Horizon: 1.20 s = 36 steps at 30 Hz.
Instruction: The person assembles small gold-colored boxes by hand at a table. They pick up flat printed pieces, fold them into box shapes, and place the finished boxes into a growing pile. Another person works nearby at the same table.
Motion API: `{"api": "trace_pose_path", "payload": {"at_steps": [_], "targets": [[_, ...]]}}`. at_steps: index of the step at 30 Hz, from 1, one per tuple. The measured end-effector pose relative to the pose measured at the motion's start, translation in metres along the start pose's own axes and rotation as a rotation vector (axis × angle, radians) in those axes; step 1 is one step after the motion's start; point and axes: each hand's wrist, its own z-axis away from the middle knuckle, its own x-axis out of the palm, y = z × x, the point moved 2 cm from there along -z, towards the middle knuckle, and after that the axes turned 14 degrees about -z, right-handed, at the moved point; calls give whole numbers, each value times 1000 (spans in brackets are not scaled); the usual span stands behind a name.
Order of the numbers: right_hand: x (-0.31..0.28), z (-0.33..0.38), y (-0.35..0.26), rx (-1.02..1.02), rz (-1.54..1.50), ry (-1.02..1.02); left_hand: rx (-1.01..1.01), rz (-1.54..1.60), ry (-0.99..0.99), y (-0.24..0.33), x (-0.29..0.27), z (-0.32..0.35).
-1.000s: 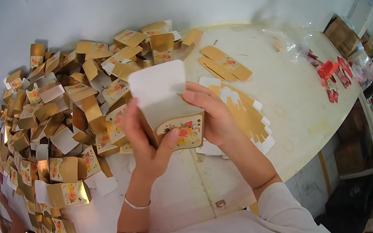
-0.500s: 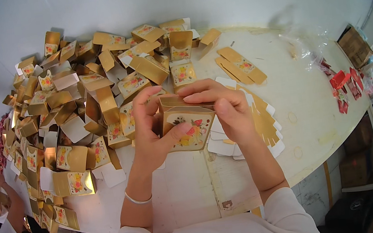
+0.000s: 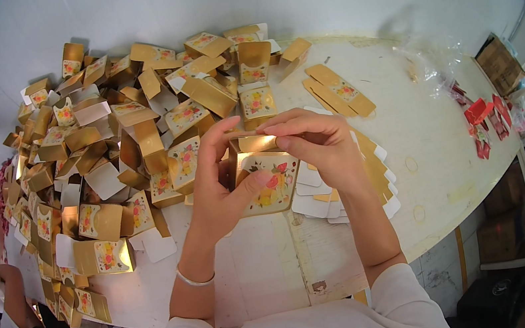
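Note:
A small gold cardboard box (image 3: 272,193) with a printed panel of flowers and fruit is held up in front of me over the table. My left hand (image 3: 220,187) grips its left side, the thumb lying across the printed front. With fingers and thumb pinched at the top right, my right hand (image 3: 317,146) holds the box's top flap (image 3: 256,143), which is raised and catches the light. Right behind my right hand lies a fanned stack of flat gold and white box blanks (image 3: 371,175), partly hidden by the hand and forearm.
A large heap of folded gold boxes (image 3: 97,160) covers the table's left side. Flat gold blanks (image 3: 339,91) lie apart at the back right. Clear plastic (image 3: 427,67) and red packets (image 3: 480,113) sit at the right edge. Another person's arm (image 3: 14,296) shows at far left.
The box's top flap, lower before, now stands up with its shiny face showing. My right hand's fingers have drawn together into a pinch. At far left the other person has shifted.

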Motion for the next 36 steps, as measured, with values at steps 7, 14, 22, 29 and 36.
{"api": "trace_pose_path", "payload": {"at_steps": [7, 14, 22, 29, 36], "targets": [[-3, -1, -2, 29, 24, 14, 24, -29, -43, -5, -4, -1], [7, 4, -3, -86, 183, -178, 31, 19, -20, -7, -10, 0], [10, 11, -25, -32, 322, -209, 255, -573, -195, 24, 0, 16], [-19, 17, -49, -143, 499, 77, -199, -801, 367, 103, -118, 30], [-49, 1, -19, -113, 903, 155, 291, -1366, 889, 124, -162, 20]]}}
